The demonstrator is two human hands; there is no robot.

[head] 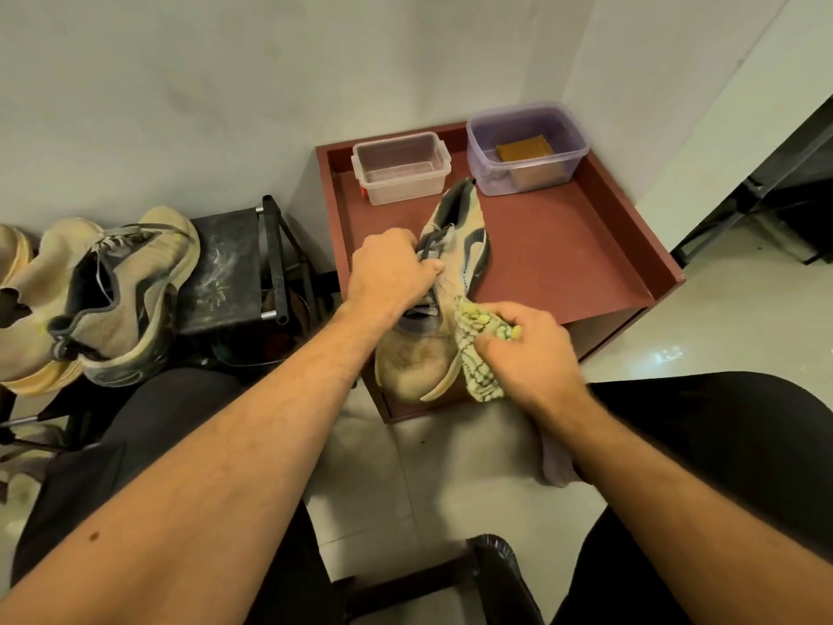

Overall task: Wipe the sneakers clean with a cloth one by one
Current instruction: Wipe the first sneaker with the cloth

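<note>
My right hand [525, 349] bunches the soft yellow-green cloth [478, 349] against the side of the sneaker [444, 300], fingers curled round it. My left hand [390, 270] grips the laces, holding the shoe over the front edge of the red desk [563, 245]. It feels light, I'd judge (knit upper yields, rubbery sole stiffer), best steadied at the laced throat.

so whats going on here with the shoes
A seated person is cleaning a tan sneaker over a red tray table. The left hand grips it at the laces while the right hand holds a yellow cloth against its side. More sneakers sit on a rack to the left.
</note>
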